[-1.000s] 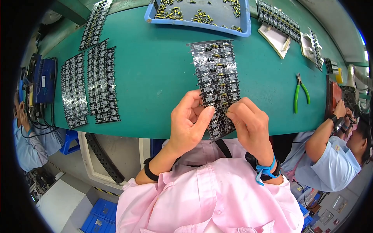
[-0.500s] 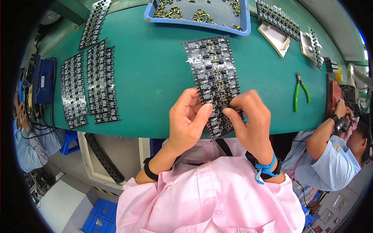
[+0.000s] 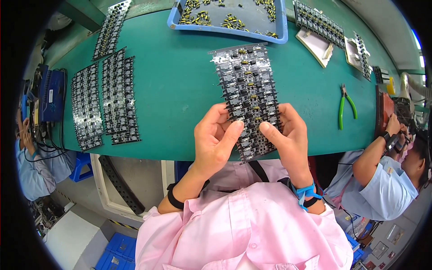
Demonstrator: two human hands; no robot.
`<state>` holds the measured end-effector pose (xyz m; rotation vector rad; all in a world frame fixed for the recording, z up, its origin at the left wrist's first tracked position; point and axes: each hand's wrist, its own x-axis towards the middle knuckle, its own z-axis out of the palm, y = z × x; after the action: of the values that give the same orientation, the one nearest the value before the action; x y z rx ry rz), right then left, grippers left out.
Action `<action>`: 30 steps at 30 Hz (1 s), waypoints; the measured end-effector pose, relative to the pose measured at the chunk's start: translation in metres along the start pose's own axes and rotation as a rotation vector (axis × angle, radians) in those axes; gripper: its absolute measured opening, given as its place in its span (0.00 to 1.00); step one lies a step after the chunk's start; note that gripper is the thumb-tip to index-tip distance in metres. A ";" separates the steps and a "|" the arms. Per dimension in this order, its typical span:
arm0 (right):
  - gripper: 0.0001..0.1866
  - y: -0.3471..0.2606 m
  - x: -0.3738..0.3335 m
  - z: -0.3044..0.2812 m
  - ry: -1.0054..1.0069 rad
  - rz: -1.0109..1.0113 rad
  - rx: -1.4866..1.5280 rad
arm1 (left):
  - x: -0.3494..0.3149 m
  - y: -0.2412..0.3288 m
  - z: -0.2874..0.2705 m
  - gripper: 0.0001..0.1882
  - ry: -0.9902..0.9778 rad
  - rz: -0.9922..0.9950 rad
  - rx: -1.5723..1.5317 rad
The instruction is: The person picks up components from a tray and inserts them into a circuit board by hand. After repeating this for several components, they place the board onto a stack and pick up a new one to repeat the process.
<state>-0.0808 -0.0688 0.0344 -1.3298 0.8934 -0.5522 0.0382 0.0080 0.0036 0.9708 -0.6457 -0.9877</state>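
Between my hands, tilted over the table's near edge, is a long circuit board panel (image 3: 248, 92) with rows of small parts and a line of yellow-and-black cylindrical components down its middle. My left hand (image 3: 215, 137) grips its left edge, thumb on top and fingers behind. On the opposite edge my right hand (image 3: 290, 139) holds it the same way, its thumb pressed near the middle row and its fingers mostly hidden beneath. Beyond the panel's far end stands a blue tray (image 3: 229, 33) with loose yellow-and-black components (image 3: 233, 21) in scattered heaps.
Several more panels (image 3: 87, 105) lie at the left on the green table (image 3: 175, 90). Green-handled cutters (image 3: 346, 107) rest at the right. Behind them, another panel (image 3: 318, 22) leans over white holders (image 3: 315, 47). Co-workers sit at both sides, one arm (image 3: 373, 153) near the right edge.
My right hand has gone from fingers bent over the panel's face to gripping its right edge, thumb on top. The left hand's grip is nearly unchanged.
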 end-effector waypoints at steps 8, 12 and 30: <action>0.10 -0.021 0.012 -0.006 -0.107 0.000 -0.114 | -0.001 0.019 0.001 0.18 0.058 -0.018 -0.012; 0.12 -0.050 0.046 -0.021 -0.192 -0.075 -0.458 | 0.001 0.018 -0.009 0.18 0.132 0.025 -0.017; 0.07 -0.044 0.212 0.014 -0.135 -0.628 -1.326 | -0.004 0.023 -0.010 0.19 0.181 -0.072 -0.045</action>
<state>0.0577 -0.2360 0.0272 -2.8684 0.6880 -0.2835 0.0529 0.0205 0.0197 1.0361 -0.4393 -0.9606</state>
